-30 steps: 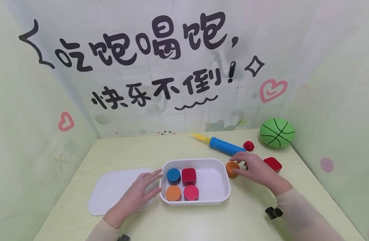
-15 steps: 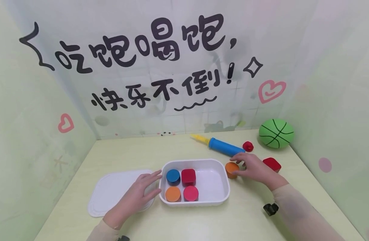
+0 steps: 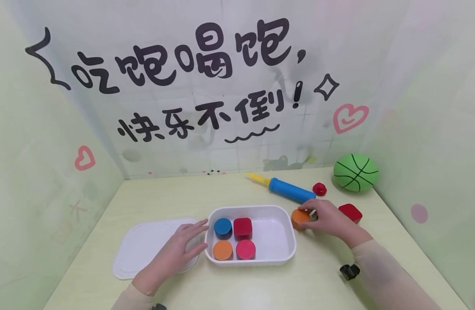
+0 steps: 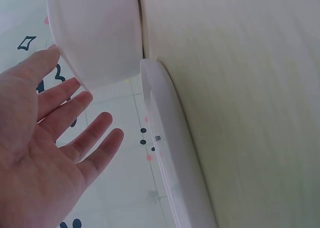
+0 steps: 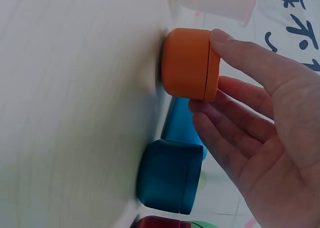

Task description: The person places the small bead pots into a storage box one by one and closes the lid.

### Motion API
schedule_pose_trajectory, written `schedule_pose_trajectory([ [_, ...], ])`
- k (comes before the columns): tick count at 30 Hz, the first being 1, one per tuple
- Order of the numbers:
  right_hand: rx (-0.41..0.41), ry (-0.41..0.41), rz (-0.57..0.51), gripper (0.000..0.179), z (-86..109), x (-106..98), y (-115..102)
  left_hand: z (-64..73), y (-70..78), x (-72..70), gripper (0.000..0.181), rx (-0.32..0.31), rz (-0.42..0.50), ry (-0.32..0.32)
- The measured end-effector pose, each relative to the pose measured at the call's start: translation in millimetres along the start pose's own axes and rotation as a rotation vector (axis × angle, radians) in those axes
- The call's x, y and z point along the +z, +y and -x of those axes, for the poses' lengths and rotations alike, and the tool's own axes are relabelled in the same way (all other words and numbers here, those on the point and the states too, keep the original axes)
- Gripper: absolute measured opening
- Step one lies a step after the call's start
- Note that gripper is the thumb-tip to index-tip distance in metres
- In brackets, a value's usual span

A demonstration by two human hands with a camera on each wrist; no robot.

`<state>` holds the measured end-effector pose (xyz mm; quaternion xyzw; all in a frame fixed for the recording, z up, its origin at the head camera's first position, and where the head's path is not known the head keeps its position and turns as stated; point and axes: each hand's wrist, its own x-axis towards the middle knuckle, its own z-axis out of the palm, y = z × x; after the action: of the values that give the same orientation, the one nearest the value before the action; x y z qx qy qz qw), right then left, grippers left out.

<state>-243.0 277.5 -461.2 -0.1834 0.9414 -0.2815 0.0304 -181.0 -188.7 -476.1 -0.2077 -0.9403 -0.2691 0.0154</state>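
My right hand (image 3: 328, 218) pinches a small round orange lidded tub (image 3: 299, 218) just right of a white plastic box (image 3: 274, 262). In the right wrist view, my thumb lies against the lid of the orange tub (image 5: 187, 63), which rests upright on the table. Straight, spread fingers of my left hand (image 3: 179, 247) are at the box's left rim; the left wrist view has the thumb at the edge of the box (image 4: 97, 36). Inside the box's left half sit a blue round tub (image 3: 223, 227), a red square one (image 3: 243, 227), an orange one (image 3: 222, 250) and a pink one (image 3: 246, 249).
A white lid (image 3: 140, 247) lies flat under my left forearm. Beneath my right hand stands a dark blue tub (image 5: 170, 177), hidden from the head view. A red square tub (image 3: 350, 212), blue pump (image 3: 291, 190), small red piece (image 3: 319, 189) and green ball (image 3: 355, 173) lie farther right and back.
My right fingers have come down and closed around the orange tub, which has shifted slightly. The left hand has stayed at the box's rim.
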Motion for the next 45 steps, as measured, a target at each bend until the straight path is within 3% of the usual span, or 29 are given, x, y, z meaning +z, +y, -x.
schedule_pose_trajectory([
  [12, -0.06, 0.077, 0.061, 0.051, 10.2, -20.5, -15.3, -0.3, -2.2, 0.8, 0.053, 0.032, -0.007, 0.013],
  [20, -0.152, 0.165, 0.09, 0.051, 14.2, -30.6, -39.5, 0.1, -1.2, 0.7, 0.054, 0.03, -0.006, 0.025],
  [25, -0.169, 0.173, 0.046, 0.05, 16.4, -32.9, -55.0, 0.0, -0.7, 0.7, 0.053, 0.025, -0.007, 0.017],
  [36, -0.212, 0.134, 0.015, 0.049, 10.1, -14.5, -84.5, 0.3, -2.3, 0.6, 0.052, 0.047, -0.008, 0.023],
  [45, -0.216, 0.042, -0.002, 0.053, -6.5, 11.5, -99.6, 0.2, -5.0, 1.7, 0.053, 0.061, -0.01, 0.037],
])
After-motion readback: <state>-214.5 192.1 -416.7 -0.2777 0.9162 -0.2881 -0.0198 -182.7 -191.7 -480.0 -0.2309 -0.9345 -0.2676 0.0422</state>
